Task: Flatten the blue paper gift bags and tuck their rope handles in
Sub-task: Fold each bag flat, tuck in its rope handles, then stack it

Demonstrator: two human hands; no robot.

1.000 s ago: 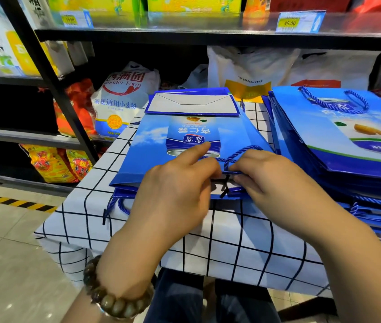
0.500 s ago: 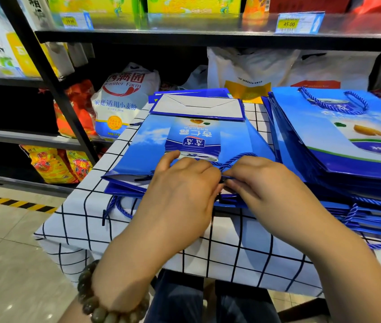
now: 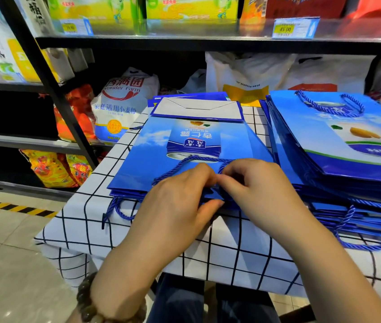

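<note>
Both my hands work at the mouth of the flattened blue gift bag [image 3: 152,155].
It lies atop a short pile on the checked tablecloth [image 3: 86,206], its rope handle [image 3: 184,160] looped across its face. My left hand [image 3: 180,206] pinches the bag's near edge, thumb beneath; my right hand [image 3: 254,192], fingers curled, seems to pinch the handle there. A taller stack of bags [image 3: 324,136] sits just beside.
</note>
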